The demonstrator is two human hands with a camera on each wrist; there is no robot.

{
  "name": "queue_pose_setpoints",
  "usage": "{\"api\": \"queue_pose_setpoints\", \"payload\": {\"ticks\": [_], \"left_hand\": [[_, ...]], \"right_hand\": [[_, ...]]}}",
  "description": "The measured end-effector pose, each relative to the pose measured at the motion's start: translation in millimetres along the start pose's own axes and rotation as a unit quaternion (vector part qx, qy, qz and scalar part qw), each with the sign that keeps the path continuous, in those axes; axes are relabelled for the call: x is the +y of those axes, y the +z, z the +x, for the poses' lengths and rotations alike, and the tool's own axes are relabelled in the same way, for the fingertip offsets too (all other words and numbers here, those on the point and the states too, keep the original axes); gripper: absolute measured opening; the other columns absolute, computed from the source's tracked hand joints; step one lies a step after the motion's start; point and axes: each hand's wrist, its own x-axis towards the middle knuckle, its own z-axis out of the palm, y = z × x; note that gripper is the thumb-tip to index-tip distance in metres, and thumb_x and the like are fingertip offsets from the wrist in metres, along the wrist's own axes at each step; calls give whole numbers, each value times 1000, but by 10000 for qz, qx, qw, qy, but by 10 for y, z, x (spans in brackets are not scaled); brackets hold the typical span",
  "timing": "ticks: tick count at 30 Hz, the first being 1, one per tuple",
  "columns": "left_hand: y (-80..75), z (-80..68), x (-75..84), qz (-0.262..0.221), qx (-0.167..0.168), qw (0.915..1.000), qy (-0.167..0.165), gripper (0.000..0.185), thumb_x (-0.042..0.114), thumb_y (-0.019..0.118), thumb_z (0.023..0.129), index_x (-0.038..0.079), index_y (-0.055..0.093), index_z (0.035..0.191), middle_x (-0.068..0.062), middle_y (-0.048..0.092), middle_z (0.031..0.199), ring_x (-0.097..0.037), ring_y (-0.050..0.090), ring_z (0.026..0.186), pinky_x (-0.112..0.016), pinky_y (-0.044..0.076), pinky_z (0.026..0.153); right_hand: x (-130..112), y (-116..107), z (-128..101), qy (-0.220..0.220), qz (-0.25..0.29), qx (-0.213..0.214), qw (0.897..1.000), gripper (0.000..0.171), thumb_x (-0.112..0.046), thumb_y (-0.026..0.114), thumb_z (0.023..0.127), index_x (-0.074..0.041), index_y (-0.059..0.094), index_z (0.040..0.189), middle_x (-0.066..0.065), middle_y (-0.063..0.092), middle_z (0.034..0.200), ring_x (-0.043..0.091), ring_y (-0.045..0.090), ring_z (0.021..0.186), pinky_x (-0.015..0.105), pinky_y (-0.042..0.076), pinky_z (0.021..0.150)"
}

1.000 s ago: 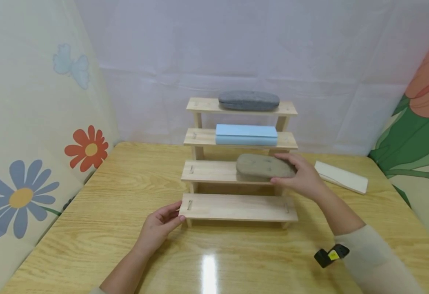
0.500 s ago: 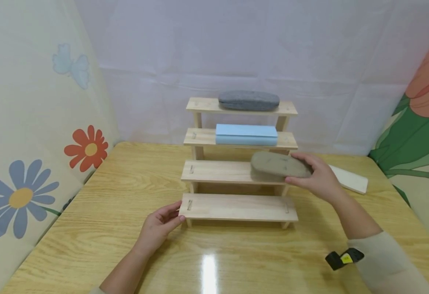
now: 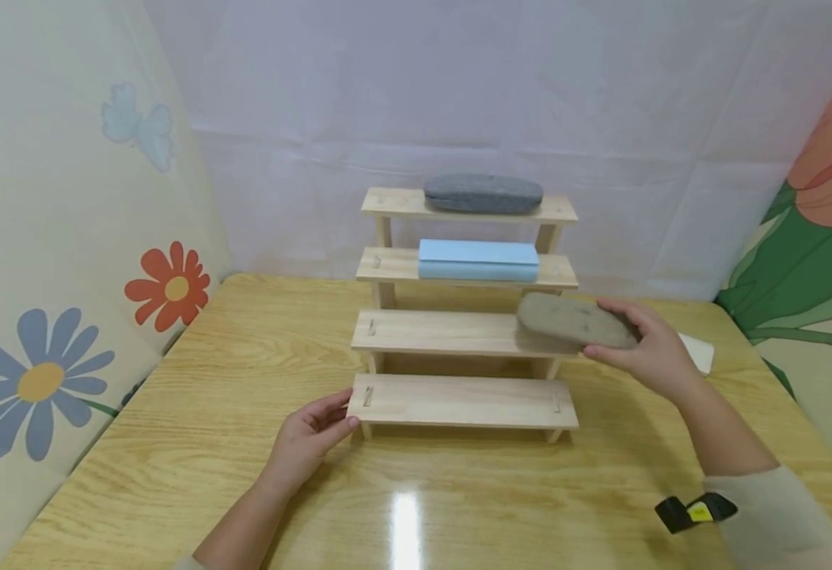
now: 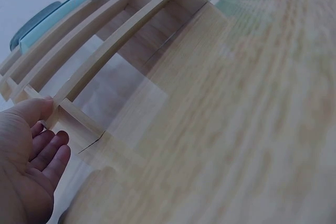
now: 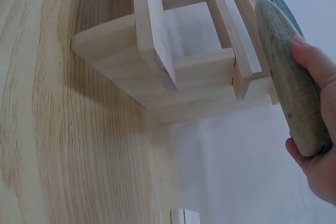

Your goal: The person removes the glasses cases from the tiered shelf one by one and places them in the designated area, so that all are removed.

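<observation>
My right hand (image 3: 654, 352) grips a flat olive-grey glasses case (image 3: 574, 321) at its right end and holds it in the air past the right end of the wooden stepped rack (image 3: 458, 332), level with the second step. In the right wrist view the case (image 5: 291, 77) stands on edge against my fingers (image 5: 310, 59). My left hand (image 3: 309, 439) rests with straight fingers against the left end of the lowest step (image 3: 458, 400); its thumb (image 4: 31, 109) touches the corner. A dark grey case (image 3: 483, 193) lies on the top step, a light blue case (image 3: 477, 260) on the one below.
A white box (image 3: 697, 348) lies on the wooden table (image 3: 416, 499) behind my right hand. Printed cloth walls close in the left, back and right sides. A black and yellow tag (image 3: 693, 512) hangs at my right sleeve.
My right hand has lifted the olive-grey case off the second step and carried it rightwards, clear of the rack's right end. The left hand has stayed in place.
</observation>
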Motion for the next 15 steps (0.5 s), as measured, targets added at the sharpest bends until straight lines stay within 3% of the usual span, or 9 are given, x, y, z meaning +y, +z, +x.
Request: {"api": "queue_pose_setpoints", "payload": {"ticks": [15], "left_hand": [[-5, -6, 7, 27, -49, 10000, 34, 48, 9, 70, 90, -4, 55, 133, -22, 58, 135, 3, 62, 97, -13, 54, 85]], "right_hand": [[273, -164, -160, 303, -99, 350, 9989, 82, -41, 74, 87, -8, 34, 151, 28, 33, 153, 50, 37, 131, 63, 39, 97]]}}
